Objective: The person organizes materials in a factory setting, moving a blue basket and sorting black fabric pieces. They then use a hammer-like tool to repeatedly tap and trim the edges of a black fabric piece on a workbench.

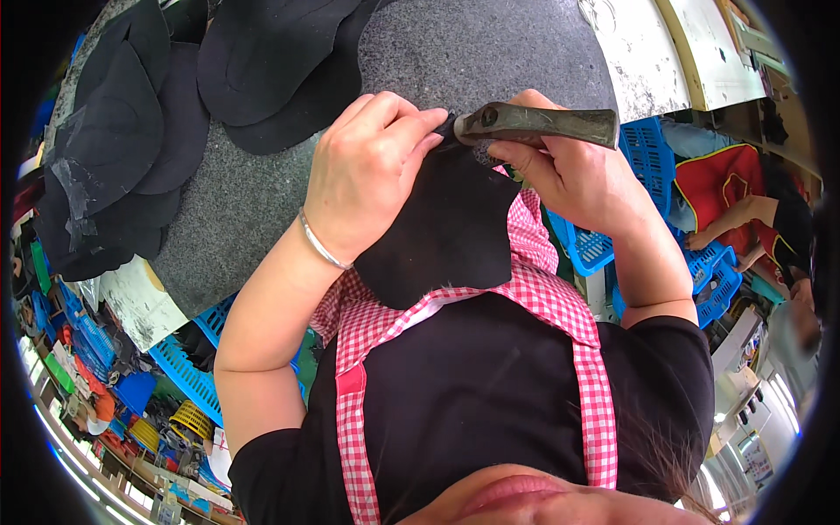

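Observation:
A flat black piece of material point(442, 232) hangs over the near edge of the grey speckled work surface point(490, 52), its lower end in front of my checked apron. My left hand point(372, 162) is closed, thumb and forefinger pinching the top edge of this piece. In my right hand point(569, 171) is a hammer point(547, 125), its metal head lying across above the fingers. The hammer's face is beside my left fingertips, at the piece's top edge. My right fingers and palm hide most of the handle.
Overlapping black cut pieces point(271, 61) lie at the far left, with more pieces point(114, 140) further left under some clear film. Blue plastic baskets point(643, 157) stand at the right, and another blue basket point(188, 372) is below left. Another person's arm point(735, 219) reaches over red cloth at the right.

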`<state>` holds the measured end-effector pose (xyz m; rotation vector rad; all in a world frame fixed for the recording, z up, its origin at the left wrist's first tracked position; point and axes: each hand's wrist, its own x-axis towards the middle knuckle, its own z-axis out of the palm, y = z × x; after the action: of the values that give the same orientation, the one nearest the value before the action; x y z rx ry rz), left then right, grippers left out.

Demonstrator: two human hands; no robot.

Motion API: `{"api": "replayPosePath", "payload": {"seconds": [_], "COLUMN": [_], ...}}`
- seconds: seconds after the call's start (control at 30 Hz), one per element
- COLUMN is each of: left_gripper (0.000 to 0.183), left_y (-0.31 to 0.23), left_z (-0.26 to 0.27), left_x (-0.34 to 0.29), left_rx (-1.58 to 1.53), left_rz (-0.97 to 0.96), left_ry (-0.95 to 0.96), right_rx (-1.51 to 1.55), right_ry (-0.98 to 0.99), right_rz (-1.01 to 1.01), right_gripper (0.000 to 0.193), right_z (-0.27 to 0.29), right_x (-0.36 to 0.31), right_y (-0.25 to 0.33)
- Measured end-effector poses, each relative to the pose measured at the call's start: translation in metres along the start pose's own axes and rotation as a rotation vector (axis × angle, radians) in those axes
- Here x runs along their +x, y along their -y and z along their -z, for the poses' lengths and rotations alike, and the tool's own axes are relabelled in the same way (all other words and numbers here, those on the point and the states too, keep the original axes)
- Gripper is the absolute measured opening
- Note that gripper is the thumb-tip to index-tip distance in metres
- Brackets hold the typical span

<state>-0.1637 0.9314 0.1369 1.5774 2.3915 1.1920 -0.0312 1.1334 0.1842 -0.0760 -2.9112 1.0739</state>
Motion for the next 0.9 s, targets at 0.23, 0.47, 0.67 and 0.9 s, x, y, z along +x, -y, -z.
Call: {"api": "replayPosePath", "payload": {"seconds": [0.23,0.47,0.67,0.9], "left_gripper": [0.023,0.027,0.021,0.014], "left_y": [0.006,0.001,-0.001,0.011], "left_z": [0.001,0.002,0.006,0.024], "left_x": [0.001,0.000,0.003,0.010], "left_rx": [0.074,0.236,0.292,0.172], "left_rz": [-0.133,-0.196,-0.224,-0.204], "left_ry": [-0.002,0.014,0.034,0.139], "right_rx": [0.025,0.049,-0.112,-0.096], "right_ry": [0.012,-0.051,-0.029,0.046], "right_rz": [-0.046,-0.079,-0.004,0.026], "right_gripper": [0.017,0.018,0.017,0.018], "right_z": [0.001,0.010,0.000,0.005], "right_x": [0.001,0.011,0.014,0.017], "right_y": [0.005,0.011,0.009,0.008]}}
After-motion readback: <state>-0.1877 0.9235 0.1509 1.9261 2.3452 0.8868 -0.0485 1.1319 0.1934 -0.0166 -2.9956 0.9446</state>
